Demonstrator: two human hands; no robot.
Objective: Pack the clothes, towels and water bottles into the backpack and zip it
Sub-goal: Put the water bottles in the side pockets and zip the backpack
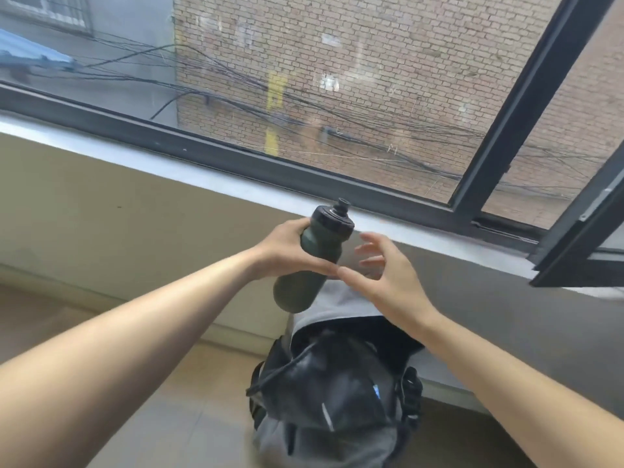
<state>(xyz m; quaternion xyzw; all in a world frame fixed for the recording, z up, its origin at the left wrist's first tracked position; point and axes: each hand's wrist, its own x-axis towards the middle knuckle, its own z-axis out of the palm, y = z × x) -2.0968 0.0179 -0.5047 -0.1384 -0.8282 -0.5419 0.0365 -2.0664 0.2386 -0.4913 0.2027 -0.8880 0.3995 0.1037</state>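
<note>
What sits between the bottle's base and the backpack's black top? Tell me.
In the head view, only a light grey flap lies between the water bottle and the backpack.

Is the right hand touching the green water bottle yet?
Cannot tell. In the head view the left hand grips the dark green water bottle; the right hand is open, its thumb tip meeting the bottle's edge with no clear gap or contact.

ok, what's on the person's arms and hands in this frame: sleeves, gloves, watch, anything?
Nothing worn that shows. The left hand and right hand are bare, with no gloves and no rings visible. Both forearms are uncovered right to the frame's lower edges: no sleeve or cuff comes into view, and neither wrist carries a watch, band or bracelet. No markings or tape are visible either.
</note>
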